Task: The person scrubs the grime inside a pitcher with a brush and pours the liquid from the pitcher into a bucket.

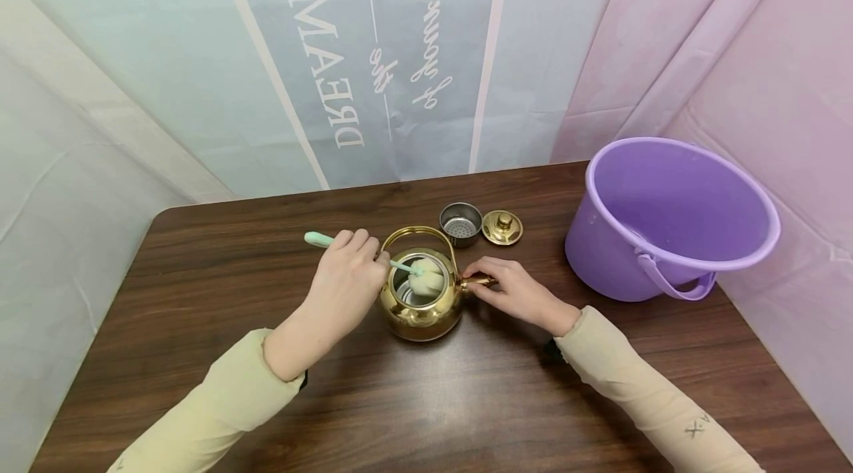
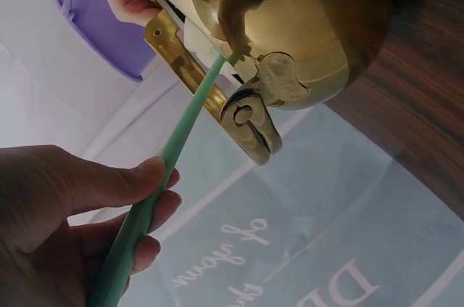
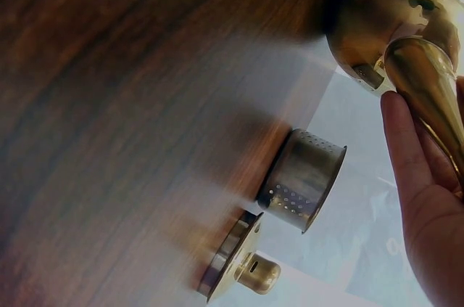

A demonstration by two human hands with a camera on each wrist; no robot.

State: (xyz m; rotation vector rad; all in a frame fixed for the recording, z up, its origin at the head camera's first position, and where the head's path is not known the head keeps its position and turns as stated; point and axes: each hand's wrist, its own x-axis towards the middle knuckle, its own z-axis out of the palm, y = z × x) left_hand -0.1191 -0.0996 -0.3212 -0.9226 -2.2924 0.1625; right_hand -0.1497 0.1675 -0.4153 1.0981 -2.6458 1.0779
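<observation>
A shiny gold teapot (image 1: 421,321) stands lidless on the table, its hoop handle (image 1: 417,230) raised. My left hand (image 1: 349,273) grips the green handle (image 2: 177,136) of a cleaning brush between thumb and fingers. The brush's pale, rounded head (image 1: 426,278) is in the teapot's opening, touching or close to the rim; how deep it sits I cannot tell. With my right hand (image 1: 509,288) I hold the teapot's gold spout (image 3: 424,78), thumb and fingers on either side. Part of that hand is outside the right wrist view.
Behind the teapot stand a perforated metal strainer (image 1: 460,224) and the gold lid (image 1: 503,227), knob up. A large purple bucket (image 1: 613,251) occupies the right side of the brown wooden table (image 1: 220,273). Printed fabric (image 1: 413,140) hangs along the table's back edge.
</observation>
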